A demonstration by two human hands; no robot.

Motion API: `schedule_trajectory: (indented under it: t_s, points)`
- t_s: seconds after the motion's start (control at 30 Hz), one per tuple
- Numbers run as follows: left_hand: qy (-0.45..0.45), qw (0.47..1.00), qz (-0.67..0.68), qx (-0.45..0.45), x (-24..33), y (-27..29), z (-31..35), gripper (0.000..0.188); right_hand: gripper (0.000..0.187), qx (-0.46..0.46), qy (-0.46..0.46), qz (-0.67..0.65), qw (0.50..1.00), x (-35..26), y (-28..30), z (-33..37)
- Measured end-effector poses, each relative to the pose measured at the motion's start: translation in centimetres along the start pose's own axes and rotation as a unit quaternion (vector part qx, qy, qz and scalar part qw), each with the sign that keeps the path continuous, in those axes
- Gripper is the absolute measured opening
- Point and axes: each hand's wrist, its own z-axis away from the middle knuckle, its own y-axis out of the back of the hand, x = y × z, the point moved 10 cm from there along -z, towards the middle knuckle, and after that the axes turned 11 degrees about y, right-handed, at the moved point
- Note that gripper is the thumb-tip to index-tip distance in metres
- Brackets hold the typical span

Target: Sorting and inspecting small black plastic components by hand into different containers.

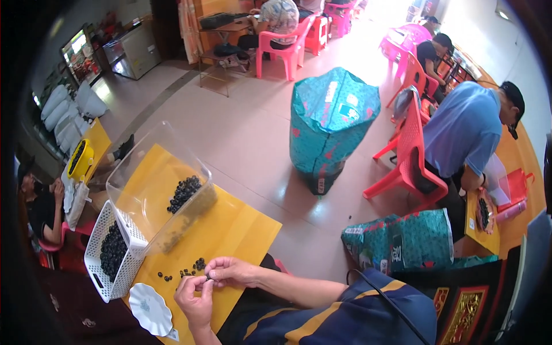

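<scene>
My left hand (194, 300) and my right hand (234, 272) meet over the near part of the yellow table (247, 221). Their fingertips are closed together on a small dark piece (209, 278), mostly hidden by the fingers. Just beyond them lie several loose small black round pieces (199, 264) on the tabletop. A clear plastic bin (144, 198) stands farther off, with a heap of black round pieces (184, 194) at its right end. To its left, a white perforated basket (138, 244) holds more of them. The white scalloped plate (150, 310) sits left of my left hand.
A tall teal bag (330, 129) stands on the floor beyond the table; another teal bag (402, 241) lies at the right. Near it, a person in blue (468, 123) bends over by a red chair (411, 167). At far left, another person sits near a yellow basin (81, 159).
</scene>
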Motion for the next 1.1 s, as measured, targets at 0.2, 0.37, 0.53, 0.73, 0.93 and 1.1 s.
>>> schedule_trajectory:
  t_s: [0.2,0.37,0.53,0.73,0.93,1.1]
  points:
    - [-0.018,1.000,0.001,-0.010,0.0,0.1,0.2,0.019,0.015,-0.013,0.013,0.015,1.000,0.1,-0.1,-0.1]
    - [-0.020,1.000,0.007,-0.016,-0.2,0.0,0.3,0.019,0.016,-0.027,0.019,0.012,0.999,0.3,0.0,-0.2]
    - [-0.037,0.999,0.017,-0.007,0.4,-0.1,0.1,0.017,0.019,-0.021,0.010,-0.030,0.999,0.5,0.4,-0.3]
    - [-0.032,0.999,0.014,0.012,-0.3,0.1,0.1,0.017,0.015,-0.011,0.023,-0.013,1.000,0.1,0.2,-0.7]
    - [-0.037,0.998,0.024,0.033,-0.6,0.5,1.0,0.019,0.016,-0.002,0.018,-0.003,1.000,0.5,0.0,-0.1]
    - [-0.030,0.999,0.022,0.035,-0.6,1.0,1.6,0.019,0.015,0.012,0.002,-0.020,1.000,1.5,0.0,0.5]
